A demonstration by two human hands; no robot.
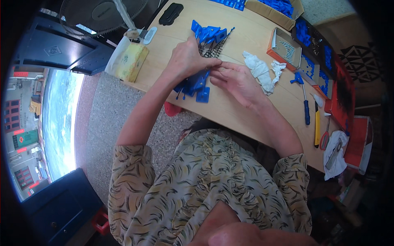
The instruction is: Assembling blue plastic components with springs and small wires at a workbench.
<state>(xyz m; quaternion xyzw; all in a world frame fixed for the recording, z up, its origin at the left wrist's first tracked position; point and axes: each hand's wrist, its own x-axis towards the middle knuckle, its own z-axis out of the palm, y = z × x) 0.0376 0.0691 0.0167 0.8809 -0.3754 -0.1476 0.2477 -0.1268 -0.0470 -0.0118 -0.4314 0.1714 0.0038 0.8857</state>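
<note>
The wooden worktop (242, 37) runs slantwise across the view, and the work sits at its near edge, just ahead of the person's chest. A heap of blue plastic parts (196, 84) lies there, partly under the left hand (186, 59), with a second cluster of blue parts (208, 33) just beyond that hand. The left hand comes in from the near left and is curled over the heap, its fingers (210, 62) pressed together in a pinch on a small dark piece that is too small to make out. The right hand (238, 82) lies just to the right, palm tilted inward, its fingers (223, 69) pointing left and closing to meet the left fingertips, so both hands touch at that one spot above the heap. The pinched piece thus lies at the left fingertips and straight ahead of the right ones; its long axis cannot be told. A bundle of thin dark rods (216, 47) lies just beyond the meeting point, nearer the left hand. A white rag (262, 69) lies right of the right hand.
</note>
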